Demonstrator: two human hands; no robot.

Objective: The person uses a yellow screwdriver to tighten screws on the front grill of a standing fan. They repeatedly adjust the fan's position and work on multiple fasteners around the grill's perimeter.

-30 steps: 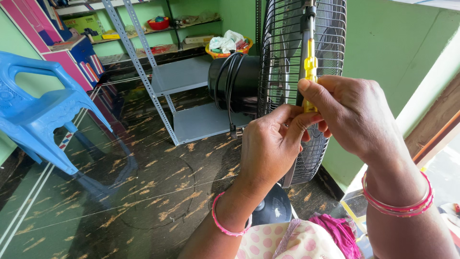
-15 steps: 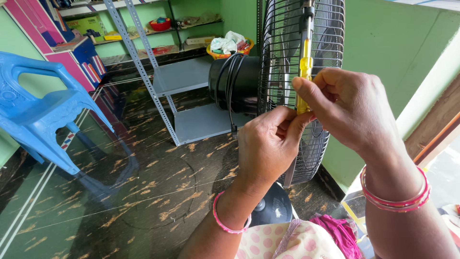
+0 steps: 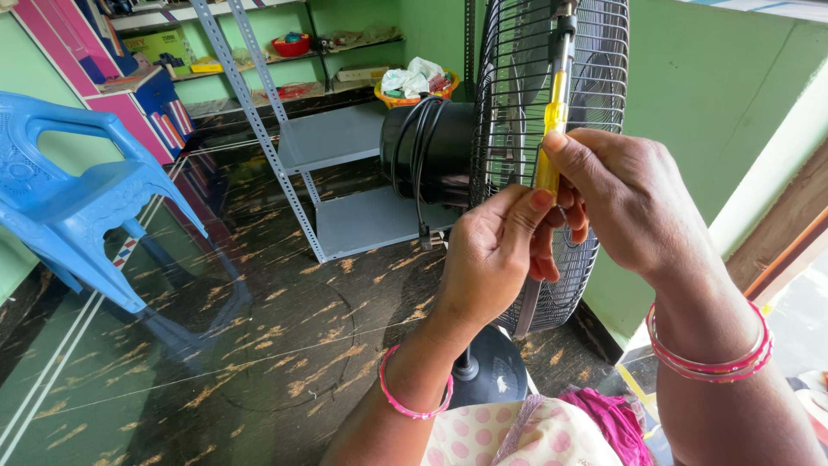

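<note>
A black pedestal fan stands in front of me, its wire grille (image 3: 517, 95) facing right and its motor housing (image 3: 427, 147) to the left. A yellow-handled screwdriver (image 3: 554, 112) points upward, its shaft reaching the top of the grille. My right hand (image 3: 630, 203) is wrapped around the lower part of the handle. My left hand (image 3: 492, 255) pinches the bottom of the handle from the left, fingers touching my right hand. Both wrists wear pink bangles.
A blue plastic chair (image 3: 73, 190) stands at the left. A grey metal shelf rack (image 3: 336, 173) sits behind the fan, with an orange basket (image 3: 414, 86) beyond it. The fan's round base (image 3: 492, 367) rests on the dark patterned floor. A green wall is at the right.
Both hands and the screwdriver have shifted slightly, and the fingers have regripped the handle; the left thumb now lies higher on it.
</note>
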